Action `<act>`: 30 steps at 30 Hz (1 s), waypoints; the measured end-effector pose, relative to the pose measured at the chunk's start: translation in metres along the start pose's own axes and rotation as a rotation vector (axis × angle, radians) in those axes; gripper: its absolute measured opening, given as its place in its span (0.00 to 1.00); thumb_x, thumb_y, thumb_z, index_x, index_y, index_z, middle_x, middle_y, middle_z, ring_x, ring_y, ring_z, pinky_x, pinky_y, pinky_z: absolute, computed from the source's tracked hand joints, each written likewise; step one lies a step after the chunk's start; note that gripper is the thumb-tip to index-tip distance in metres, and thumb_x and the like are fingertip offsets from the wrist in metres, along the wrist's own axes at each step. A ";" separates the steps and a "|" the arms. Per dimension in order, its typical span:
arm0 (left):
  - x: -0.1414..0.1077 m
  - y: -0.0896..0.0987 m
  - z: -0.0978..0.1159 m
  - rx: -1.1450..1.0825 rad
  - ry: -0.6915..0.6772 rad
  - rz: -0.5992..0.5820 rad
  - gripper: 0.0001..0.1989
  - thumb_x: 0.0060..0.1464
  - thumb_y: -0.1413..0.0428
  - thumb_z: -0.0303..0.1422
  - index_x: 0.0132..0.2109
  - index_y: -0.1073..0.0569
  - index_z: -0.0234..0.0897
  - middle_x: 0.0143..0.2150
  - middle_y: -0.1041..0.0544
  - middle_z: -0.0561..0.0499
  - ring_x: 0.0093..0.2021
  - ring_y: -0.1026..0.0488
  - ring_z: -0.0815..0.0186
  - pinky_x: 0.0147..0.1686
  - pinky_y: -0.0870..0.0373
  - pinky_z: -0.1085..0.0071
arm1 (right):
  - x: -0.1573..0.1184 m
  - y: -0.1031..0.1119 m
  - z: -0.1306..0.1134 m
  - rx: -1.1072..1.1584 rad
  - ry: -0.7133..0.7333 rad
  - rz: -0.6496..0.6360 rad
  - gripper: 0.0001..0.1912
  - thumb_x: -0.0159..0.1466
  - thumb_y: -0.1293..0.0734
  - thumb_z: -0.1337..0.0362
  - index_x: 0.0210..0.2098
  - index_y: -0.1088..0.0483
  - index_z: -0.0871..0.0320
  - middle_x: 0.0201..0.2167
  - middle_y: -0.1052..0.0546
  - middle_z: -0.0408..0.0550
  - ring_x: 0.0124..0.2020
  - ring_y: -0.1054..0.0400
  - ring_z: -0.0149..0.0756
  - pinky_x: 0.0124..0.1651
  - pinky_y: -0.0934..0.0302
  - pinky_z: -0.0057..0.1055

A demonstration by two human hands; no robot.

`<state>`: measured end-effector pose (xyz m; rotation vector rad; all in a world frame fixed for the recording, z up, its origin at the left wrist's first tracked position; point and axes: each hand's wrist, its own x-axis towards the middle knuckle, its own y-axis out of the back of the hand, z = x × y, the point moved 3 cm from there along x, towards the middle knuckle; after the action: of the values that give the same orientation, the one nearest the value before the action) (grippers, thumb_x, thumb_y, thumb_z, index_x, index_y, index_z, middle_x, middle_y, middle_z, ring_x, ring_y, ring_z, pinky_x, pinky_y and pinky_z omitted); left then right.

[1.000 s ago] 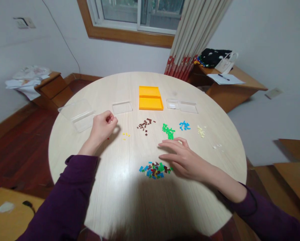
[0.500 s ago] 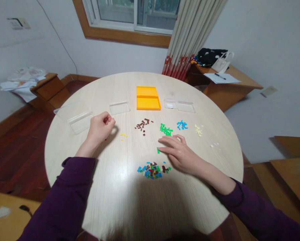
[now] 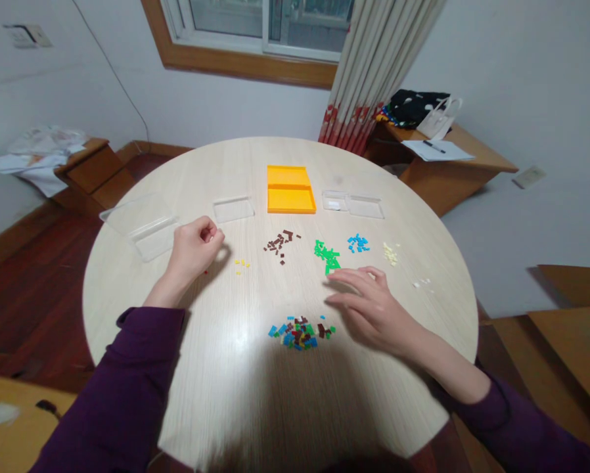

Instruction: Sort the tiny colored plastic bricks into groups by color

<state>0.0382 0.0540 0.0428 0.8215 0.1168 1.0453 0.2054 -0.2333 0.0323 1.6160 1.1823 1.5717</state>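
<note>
My left hand (image 3: 195, 249) is raised over the left of the round table, its fingers curled into a loose fist; what it holds, if anything, is hidden. Small yellow bricks (image 3: 242, 263) lie just right of it, and a bit of red shows by the wrist. With fingers spread and nothing visible between them, my right hand (image 3: 368, 302) hovers right beside the green brick pile (image 3: 327, 253). Nearer to me is a mixed heap of small coloured bricks (image 3: 299, 334). Brown bricks (image 3: 276, 243), blue bricks (image 3: 358, 244), pale yellow bricks (image 3: 389, 254) and a few white bricks (image 3: 416, 285) form separate groups.
An open orange box (image 3: 292, 211) stands at the back of the table (image 3: 216, 394). Clear plastic trays, one left (image 3: 233, 210) and a pair right (image 3: 366, 207), flank it. A larger clear case (image 3: 154, 240) sits behind my left hand.
My right hand has moved right, its fingers parting from a green brick, which now lies at the near end of the green pile. My left hand is almost still.
</note>
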 end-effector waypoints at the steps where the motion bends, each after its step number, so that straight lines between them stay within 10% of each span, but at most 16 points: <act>1: 0.000 0.000 0.000 0.000 -0.001 0.002 0.08 0.44 0.49 0.30 0.22 0.40 0.40 0.17 0.40 0.58 0.22 0.43 0.69 0.27 0.47 0.69 | 0.000 -0.001 -0.005 0.039 0.014 -0.029 0.14 0.65 0.41 0.76 0.43 0.29 0.54 0.53 0.25 0.54 0.58 0.34 0.43 0.57 0.46 0.47; 21: 0.000 0.002 0.000 0.004 -0.008 0.019 0.07 0.45 0.49 0.29 0.22 0.38 0.39 0.17 0.40 0.58 0.22 0.43 0.70 0.26 0.47 0.70 | -0.014 -0.007 -0.018 0.004 0.076 -0.102 0.16 0.67 0.42 0.74 0.49 0.29 0.57 0.51 0.23 0.54 0.56 0.33 0.42 0.55 0.47 0.42; 30: 0.001 0.004 0.002 -0.009 -0.025 0.033 0.08 0.44 0.48 0.29 0.21 0.39 0.39 0.16 0.42 0.59 0.21 0.45 0.71 0.25 0.48 0.71 | -0.027 -0.003 0.070 -0.258 -0.157 -0.024 0.16 0.67 0.42 0.74 0.46 0.25 0.57 0.50 0.23 0.58 0.54 0.31 0.47 0.54 0.47 0.49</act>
<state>0.0365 0.0544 0.0470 0.8310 0.0776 1.0651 0.2757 -0.2441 0.0080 1.5180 0.8746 1.4842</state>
